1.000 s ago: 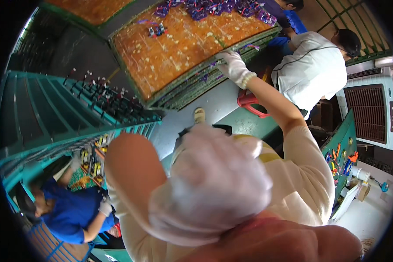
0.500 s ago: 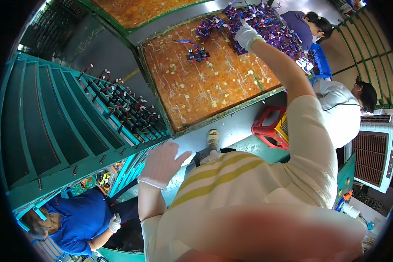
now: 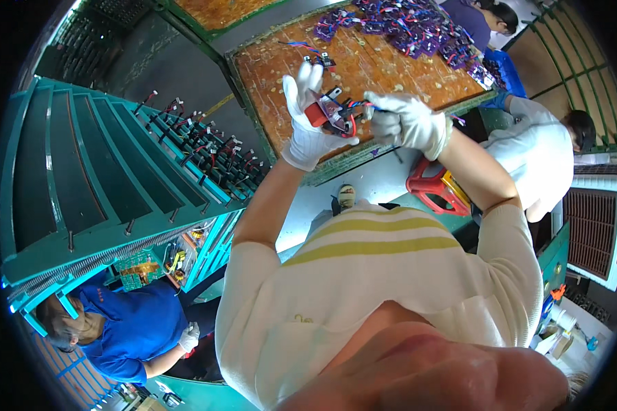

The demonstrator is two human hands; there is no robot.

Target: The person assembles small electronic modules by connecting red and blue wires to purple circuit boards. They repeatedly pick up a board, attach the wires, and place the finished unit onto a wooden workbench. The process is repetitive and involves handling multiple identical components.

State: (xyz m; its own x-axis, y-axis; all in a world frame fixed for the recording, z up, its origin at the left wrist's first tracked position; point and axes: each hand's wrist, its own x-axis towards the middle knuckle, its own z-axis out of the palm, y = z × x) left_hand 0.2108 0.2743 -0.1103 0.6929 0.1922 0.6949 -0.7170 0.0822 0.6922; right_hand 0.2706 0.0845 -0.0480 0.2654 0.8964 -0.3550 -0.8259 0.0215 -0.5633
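Note:
White gloves cover both hands. My left hand (image 3: 304, 130) grips a small circuit board (image 3: 332, 114) above the table's near edge, thumb below and fingers above it. A reddish patch shows at the board's left side, and metal-looking parts stand on it. Red and blue wires (image 3: 356, 105) run from the board to my right hand (image 3: 411, 123), whose fingers are closed round them. Behind my left hand, another circuit board (image 3: 321, 60) with red and blue wires lies on the table, partly hidden by my fingertips.
A heap of purple circuit boards with wires (image 3: 425, 31) covers the far right of the brown worktable (image 3: 267, 75). Green racks (image 3: 116, 171) stand at left. A red stool (image 3: 428, 188) is at right. Co-workers sit at lower left, right and far right; a blue bin (image 3: 506, 72) adjoins the table.
My right hand has come back from the heap. A circuit board with wires is now between both hands, and my left hand has risen from beside my body to the table edge.

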